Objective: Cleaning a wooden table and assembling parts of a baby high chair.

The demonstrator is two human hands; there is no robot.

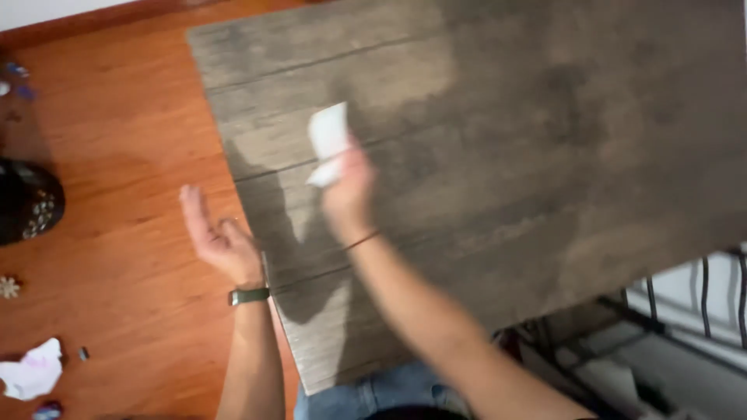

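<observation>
From the head camera, the right hand (346, 190) sits mid-frame on the grey wooden table (545, 155), its grip clenched on a white cloth (328, 142). The left hand (220, 241) hovers released, palm open, beside the table's left edge. Wiping likely goes best with the cloth pressed flat, stroking along the planks.

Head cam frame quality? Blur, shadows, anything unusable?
Head view: heavy motion blur on the right hand and the white cloth it holds; left hand softer too. Arms cast sharp dark shadows across the grey wooden tabletop. Whole frame slightly smeared; no glare.
</observation>
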